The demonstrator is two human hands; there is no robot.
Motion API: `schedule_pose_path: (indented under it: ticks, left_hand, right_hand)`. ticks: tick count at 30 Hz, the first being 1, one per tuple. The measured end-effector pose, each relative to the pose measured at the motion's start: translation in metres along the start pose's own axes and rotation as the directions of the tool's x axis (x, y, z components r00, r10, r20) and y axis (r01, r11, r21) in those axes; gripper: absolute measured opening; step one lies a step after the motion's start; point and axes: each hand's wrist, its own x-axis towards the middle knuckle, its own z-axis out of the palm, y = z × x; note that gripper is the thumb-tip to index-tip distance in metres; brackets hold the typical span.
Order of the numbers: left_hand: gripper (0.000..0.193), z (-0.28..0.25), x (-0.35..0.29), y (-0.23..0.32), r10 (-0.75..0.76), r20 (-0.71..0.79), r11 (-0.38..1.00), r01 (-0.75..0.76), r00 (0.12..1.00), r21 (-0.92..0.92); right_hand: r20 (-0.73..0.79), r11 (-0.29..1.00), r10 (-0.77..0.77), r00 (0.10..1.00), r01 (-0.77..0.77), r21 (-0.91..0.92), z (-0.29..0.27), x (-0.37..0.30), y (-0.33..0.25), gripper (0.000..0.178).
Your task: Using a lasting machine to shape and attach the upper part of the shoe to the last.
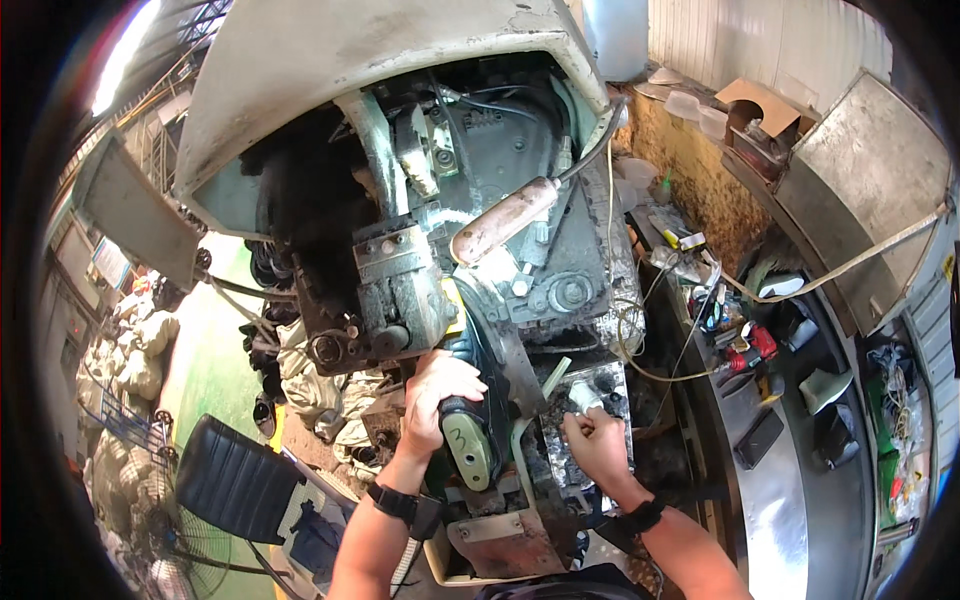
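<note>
My left hand (440,392) rests against the side of a dark shoe upper (468,352), fingers bent over it. The upper is stretched on a green shoe last (469,450) whose end with a round hole faces me. Its far end sits against the machine's metal clamp block (392,265), with a yellow strip beside it. My right hand (598,450) is closed above a dirty metal plate (555,440) to the right of the last. A small whitish object (584,398) shows at its fingertips; its kind is unclear.
A large machine with a raised pale hood (380,40) stands ahead. A worn handle on a cable (505,220) hangs over it. At right, a metal bench (770,520) carries a phone (760,440) and a red tool (755,345). A black chair (235,480) stands left.
</note>
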Motion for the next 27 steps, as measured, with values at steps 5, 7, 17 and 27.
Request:
schedule_pose_path:
  ticks: [5, 7, 17, 27]
  left_hand:
    - [0.046, 0.004, -0.007, 0.0, 0.042, -0.106, 0.998, -0.038, 0.993, 0.042]
    - [0.05, 0.002, -0.007, -0.006, 0.009, -0.07, 1.0, -0.01, 0.997, -0.004]
    - [0.045, 0.015, -0.042, -0.003, -0.26, -0.292, 0.966, 0.246, 0.92, -0.084]
    - [0.038, 0.013, -0.046, -0.001, -0.164, -0.258, 0.976, 0.195, 0.952, 0.098]
  right_hand:
    - [0.026, 0.988, -0.051, 0.998, 0.054, -0.142, -0.004, -0.001, -0.015, 0.028]
    - [0.036, 0.969, -0.088, 0.995, 0.094, -0.227, -0.006, 0.001, -0.014, 0.028]
    - [0.025, 0.982, -0.012, 1.0, 0.017, -0.189, -0.007, -0.002, -0.018, 0.026]
    - [0.049, 0.987, -0.038, 0.998, 0.045, -0.153, -0.005, -0.003, -0.008, 0.029]
